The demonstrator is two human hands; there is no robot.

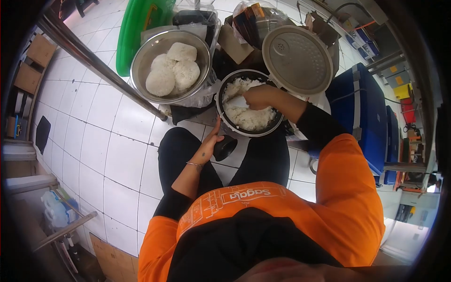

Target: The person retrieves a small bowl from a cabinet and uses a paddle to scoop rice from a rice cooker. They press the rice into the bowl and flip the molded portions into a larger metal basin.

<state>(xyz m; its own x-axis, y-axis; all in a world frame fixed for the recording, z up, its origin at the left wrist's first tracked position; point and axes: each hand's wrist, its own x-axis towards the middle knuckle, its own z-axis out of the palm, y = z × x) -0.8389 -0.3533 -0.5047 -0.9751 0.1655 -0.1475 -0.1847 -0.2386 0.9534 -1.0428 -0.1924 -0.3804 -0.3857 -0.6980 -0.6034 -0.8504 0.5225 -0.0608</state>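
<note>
Cooked white rice (256, 118) lies in the round pot of a rice cooker (219, 104) in front of my knees. My right hand (259, 97) reaches into the pot, its fingers closed on a white rice paddle (238, 102). The paddle's handle is hidden in my grip, and its blade is against the rice. Beside the cooker's near left side is my left hand (213, 141), fingers stretched out along the outer wall. To the left, a steel bowl (137, 70) holds several rounded mounds of rice (161, 82).
The cooker's open lid (297, 58) stands tilted at the back right. A green plastic tub (128, 40) is behind the bowl. A metal pole (101, 61) slants past its left side. Blue boxes (359, 113) stand at right on the white tiled floor (105, 155).
</note>
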